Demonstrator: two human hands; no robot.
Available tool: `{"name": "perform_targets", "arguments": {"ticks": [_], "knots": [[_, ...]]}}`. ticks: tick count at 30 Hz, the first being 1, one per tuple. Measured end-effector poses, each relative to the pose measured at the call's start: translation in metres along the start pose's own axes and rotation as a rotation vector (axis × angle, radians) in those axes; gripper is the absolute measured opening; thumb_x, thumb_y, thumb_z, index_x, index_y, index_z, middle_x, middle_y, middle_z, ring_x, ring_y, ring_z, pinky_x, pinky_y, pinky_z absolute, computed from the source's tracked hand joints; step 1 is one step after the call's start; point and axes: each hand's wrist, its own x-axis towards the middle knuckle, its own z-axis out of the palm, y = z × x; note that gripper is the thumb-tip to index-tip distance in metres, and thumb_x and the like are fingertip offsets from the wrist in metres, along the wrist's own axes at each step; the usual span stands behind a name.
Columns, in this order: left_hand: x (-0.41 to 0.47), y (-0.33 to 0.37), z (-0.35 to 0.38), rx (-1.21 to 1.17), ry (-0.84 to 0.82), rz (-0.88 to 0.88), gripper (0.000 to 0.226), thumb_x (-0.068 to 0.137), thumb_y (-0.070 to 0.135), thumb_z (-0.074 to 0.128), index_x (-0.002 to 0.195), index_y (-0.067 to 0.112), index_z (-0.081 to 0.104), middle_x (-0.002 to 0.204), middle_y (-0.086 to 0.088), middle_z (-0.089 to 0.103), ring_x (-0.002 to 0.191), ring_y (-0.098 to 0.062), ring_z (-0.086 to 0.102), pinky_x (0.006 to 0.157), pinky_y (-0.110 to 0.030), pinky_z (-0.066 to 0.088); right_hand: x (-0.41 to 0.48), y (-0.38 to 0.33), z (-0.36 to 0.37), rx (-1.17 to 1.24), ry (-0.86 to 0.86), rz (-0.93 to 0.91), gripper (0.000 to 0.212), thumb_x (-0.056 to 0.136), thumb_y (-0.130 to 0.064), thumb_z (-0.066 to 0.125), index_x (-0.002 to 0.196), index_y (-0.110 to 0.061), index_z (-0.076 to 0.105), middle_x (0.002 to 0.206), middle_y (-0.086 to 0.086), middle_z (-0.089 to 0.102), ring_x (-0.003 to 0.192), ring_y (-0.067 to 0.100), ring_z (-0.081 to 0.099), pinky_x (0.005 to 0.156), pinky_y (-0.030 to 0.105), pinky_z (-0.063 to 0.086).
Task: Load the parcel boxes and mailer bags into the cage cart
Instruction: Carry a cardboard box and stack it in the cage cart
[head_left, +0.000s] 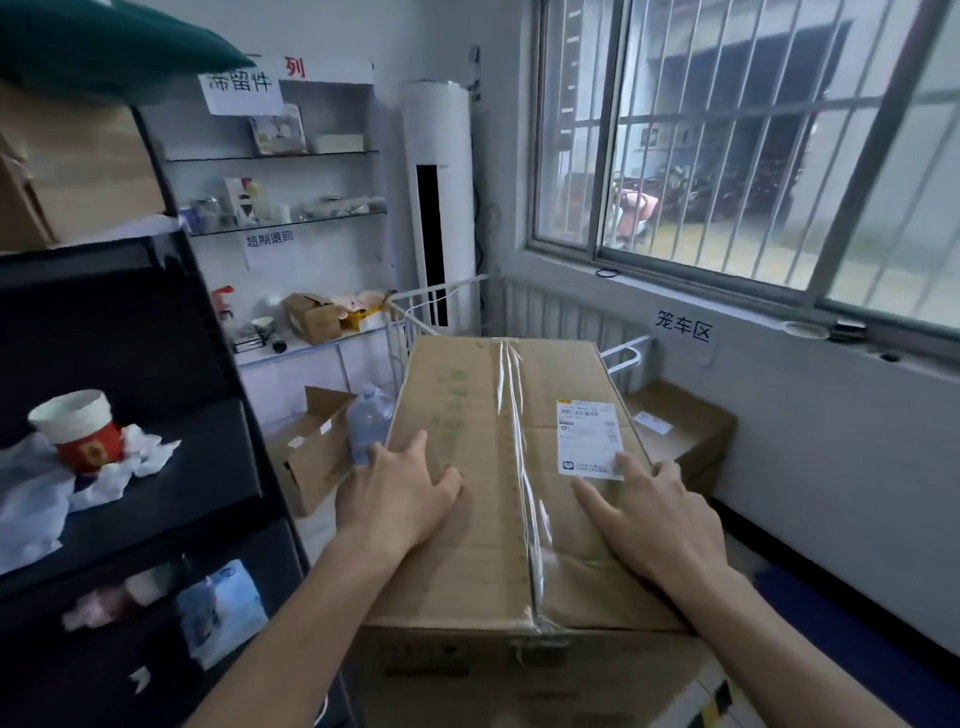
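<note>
- Pressing down on the lid nearest me, my left hand (400, 493) lies flat with fingers straight and thumb spread, close to the left edge; it grips nothing.
- My right hand (654, 514) rests flat on the right half of the same lid, fingers spread and straight, with the fingertips touching the lower edge of the shipping label (589, 439).
- Both palms sit on the large parcel box (483, 395), which fills the middle of my view, its long side running away from me; a strip of clear tape (514, 441) runs along its centre seam between my hands. I cannot tell what it rests on.
- To my left stands a black shelf (218, 467) with a red and white paper cup (78, 428) among crumpled tissue.
- Left of the parcel box, lower down, an open carton (311, 452) has a water bottle (366, 421) beside it.
- Right of the parcel box, a smaller labelled box (680, 431) sits lower, near the wall.
- Just past the parcel box's far end rise the white bars of the cage cart (441, 291).
- Farther back stand glass shelves (291, 221) holding small items, a tall white air conditioner (441, 130) and a barred window (727, 130).
</note>
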Motion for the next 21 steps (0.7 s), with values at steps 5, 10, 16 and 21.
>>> {"name": "perform_targets", "arguments": {"ticks": [5,10,16,21], "knots": [[0.052,0.037,0.014,0.010,-0.038,0.094,0.065,0.094,0.063,0.039,0.152,0.035,0.030,0.137,-0.016,0.044,0.119,-0.038,0.055,0.091,-0.041,0.045,0.037,0.020,0.000,-0.021,0.015,0.098,0.071,0.090,-0.077,0.030,0.141,-0.029,0.043,0.118,0.008,0.047,0.091,0.030,0.064,0.063,0.035,0.040],[0.100,0.078,0.033,0.020,-0.063,0.170,0.064,0.095,0.063,0.040,0.151,0.034,0.031,0.139,-0.019,0.044,0.119,-0.039,0.055,0.093,-0.041,0.045,0.078,0.046,0.006,-0.018,0.032,0.178,0.073,0.089,-0.079,0.029,0.142,-0.029,0.042,0.118,0.008,0.048,0.088,0.029,0.064,0.065,0.036,0.049],[0.171,0.154,0.067,0.053,-0.082,0.266,0.068,0.094,0.064,0.037,0.154,0.034,0.028,0.138,-0.017,0.046,0.120,-0.038,0.055,0.094,-0.041,0.045,0.152,0.099,0.010,-0.010,0.040,0.264,0.070,0.090,-0.076,0.030,0.141,-0.029,0.042,0.122,0.009,0.047,0.093,0.030,0.064,0.071,0.038,0.051],[0.234,0.240,0.101,0.060,-0.108,0.337,0.068,0.095,0.064,0.035,0.155,0.035,0.024,0.139,-0.019,0.044,0.119,-0.038,0.055,0.093,-0.042,0.044,0.228,0.161,0.007,-0.027,0.063,0.340,0.069,0.091,-0.075,0.032,0.143,-0.029,0.040,0.122,0.009,0.047,0.094,0.032,0.064,0.068,0.037,0.047]]}}
